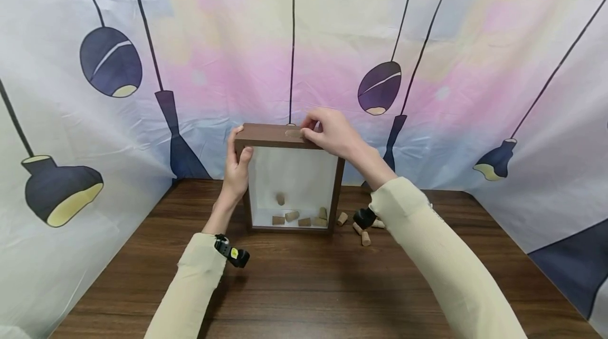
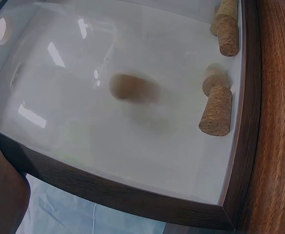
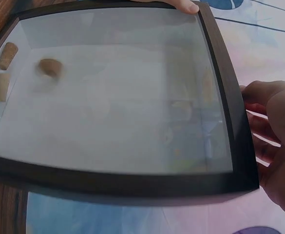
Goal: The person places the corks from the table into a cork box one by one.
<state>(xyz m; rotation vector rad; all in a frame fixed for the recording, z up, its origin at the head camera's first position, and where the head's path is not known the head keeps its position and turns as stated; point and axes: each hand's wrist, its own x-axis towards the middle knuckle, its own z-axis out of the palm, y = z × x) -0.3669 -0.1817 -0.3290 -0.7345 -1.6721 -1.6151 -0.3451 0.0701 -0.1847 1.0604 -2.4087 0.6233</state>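
Note:
A shadow box frame (image 1: pixel 288 143) with a dark wood rim, clear front and white back stands upright on the table. My left hand (image 1: pixel 236 167) grips its upper left corner, thumb on the front edge. At the top, my right hand (image 1: pixel 332 130) has its bent fingertips at the edge beside the round hole (image 1: pixel 293 133); no cork shows between them. Inside the box, one cork (image 1: pixel 281 199) is blurred in mid-air, also seen as a blurred cork (image 2: pixel 135 88) in the left wrist view. Below it, several corks (image 1: pixel 292 216) lie on the box's bottom.
Several loose corks (image 1: pixel 365 238) lie on the wooden table (image 1: pixel 294 286) right of the box, partly hidden by the right wrist camera (image 1: pixel 364 218). Behind stands a cloth backdrop (image 1: pixel 247 54) printed with hanging lamps.

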